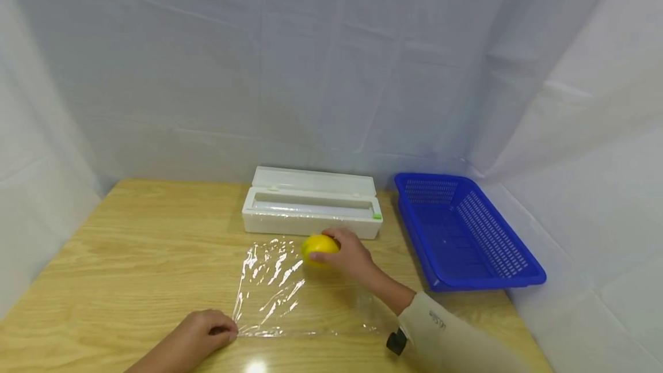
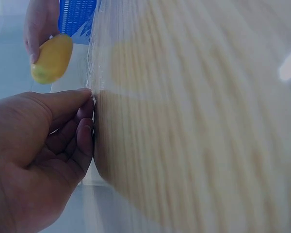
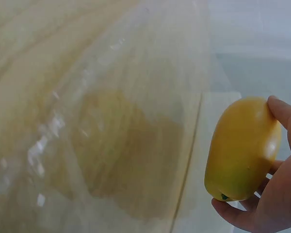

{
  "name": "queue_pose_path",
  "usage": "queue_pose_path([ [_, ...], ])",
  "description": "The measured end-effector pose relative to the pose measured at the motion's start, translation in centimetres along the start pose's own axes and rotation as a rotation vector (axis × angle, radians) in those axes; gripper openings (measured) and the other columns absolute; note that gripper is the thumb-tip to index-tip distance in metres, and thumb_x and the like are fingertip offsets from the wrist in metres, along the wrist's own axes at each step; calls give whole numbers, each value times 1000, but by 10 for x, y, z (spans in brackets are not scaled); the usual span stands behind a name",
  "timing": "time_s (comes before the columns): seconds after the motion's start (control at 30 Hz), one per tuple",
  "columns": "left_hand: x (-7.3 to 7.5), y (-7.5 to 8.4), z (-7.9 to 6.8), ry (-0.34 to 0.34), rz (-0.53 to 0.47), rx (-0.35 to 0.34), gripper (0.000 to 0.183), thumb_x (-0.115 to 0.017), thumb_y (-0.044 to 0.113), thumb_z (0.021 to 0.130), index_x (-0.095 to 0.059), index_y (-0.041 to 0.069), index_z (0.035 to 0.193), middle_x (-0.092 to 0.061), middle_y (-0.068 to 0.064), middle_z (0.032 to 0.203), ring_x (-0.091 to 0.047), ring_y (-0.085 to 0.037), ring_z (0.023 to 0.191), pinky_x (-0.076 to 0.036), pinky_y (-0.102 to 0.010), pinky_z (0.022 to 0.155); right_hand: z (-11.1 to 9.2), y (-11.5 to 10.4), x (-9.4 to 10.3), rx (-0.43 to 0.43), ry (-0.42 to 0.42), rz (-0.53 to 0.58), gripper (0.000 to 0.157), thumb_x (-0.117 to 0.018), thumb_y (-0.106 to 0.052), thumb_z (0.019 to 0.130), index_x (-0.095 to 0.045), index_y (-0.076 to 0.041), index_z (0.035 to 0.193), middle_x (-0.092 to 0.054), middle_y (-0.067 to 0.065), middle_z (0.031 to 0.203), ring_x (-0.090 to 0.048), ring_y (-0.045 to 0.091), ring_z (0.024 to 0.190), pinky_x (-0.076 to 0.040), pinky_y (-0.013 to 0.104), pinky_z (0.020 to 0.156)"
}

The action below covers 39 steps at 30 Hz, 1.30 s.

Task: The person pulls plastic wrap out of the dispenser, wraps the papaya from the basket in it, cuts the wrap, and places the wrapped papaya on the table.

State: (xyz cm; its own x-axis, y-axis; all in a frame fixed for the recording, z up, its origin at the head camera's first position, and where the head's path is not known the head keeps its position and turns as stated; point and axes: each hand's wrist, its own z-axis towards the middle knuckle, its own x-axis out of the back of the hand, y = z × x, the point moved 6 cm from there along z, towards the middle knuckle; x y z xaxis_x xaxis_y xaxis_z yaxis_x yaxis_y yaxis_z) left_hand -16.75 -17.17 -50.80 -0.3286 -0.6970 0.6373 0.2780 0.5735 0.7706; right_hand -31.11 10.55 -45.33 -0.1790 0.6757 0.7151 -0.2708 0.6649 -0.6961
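Observation:
A sheet of clear plastic wrap (image 1: 277, 289) lies spread on the wooden table, shiny and creased on its left part. At its near left corner my left hand (image 1: 209, 327) pinches the film's edge between thumb and fingers, close to the tabletop. My right hand (image 1: 352, 255) grips a yellow mango (image 1: 320, 248) above the far part of the sheet. Seen in the right wrist view, the mango (image 3: 242, 148) has a greenish end, and its surface is apart from the film below. Behind it stands a white wrap dispenser box (image 1: 311, 223) with its lid raised and a roll inside.
To the right, a blue plastic basket (image 1: 432, 269) with perforated sides sits near the table's right edge. White sheeting (image 1: 311, 73) hangs behind the table and on both sides. Bare wood of the table (image 1: 140, 258) extends left of the film.

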Motion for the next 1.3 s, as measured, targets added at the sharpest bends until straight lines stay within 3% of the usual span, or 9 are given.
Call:
queue_pose_path([
  [0.2,0,0,1,-9,-13,18,11,-71,19,93,-75,9,97,-71,4,92,-58,5,81,-55,-21,70,-5,2,-24,-5,-25,-9,68,-79,-56,82,-63,-15,134,-64,3,129,-59,19,105,-49,35,80],
  [0.4,1,2,1,26,23,-39,9,-71,18,93,-75,11,95,-70,8,91,-56,7,81,-54,-22,69,-10,0,-36,-14,-36,-27,69,-77,-59,81,-63,-17,134,-63,1,130,-58,18,105,-47,35,78],
  [0.53,1,2,2,42,49,-48,7,-71,19,94,-75,14,94,-69,10,90,-54,7,81,-54,-22,69,-12,-1,-40,4,-32,-60,72,-77,-59,82,-61,-15,137,-63,3,129,-57,18,104,-47,34,77],
  [0.7,0,0,2,30,39,-13,6,-70,19,94,-75,15,94,-68,11,89,-53,6,79,-52,-22,68,-13,-2,-43,22,-19,-85,74,-75,-60,83,-59,-15,139,-62,2,129,-56,18,104,-47,32,78],
  [1.3,0,2,0,31,40,-7,6,-71,19,94,-75,15,93,-66,12,88,-52,6,77,-51,-21,66,-18,-6,-43,57,-30,-54,72,-74,-59,85,-58,-16,140,-56,5,141,-56,23,118,-50,38,89],
])
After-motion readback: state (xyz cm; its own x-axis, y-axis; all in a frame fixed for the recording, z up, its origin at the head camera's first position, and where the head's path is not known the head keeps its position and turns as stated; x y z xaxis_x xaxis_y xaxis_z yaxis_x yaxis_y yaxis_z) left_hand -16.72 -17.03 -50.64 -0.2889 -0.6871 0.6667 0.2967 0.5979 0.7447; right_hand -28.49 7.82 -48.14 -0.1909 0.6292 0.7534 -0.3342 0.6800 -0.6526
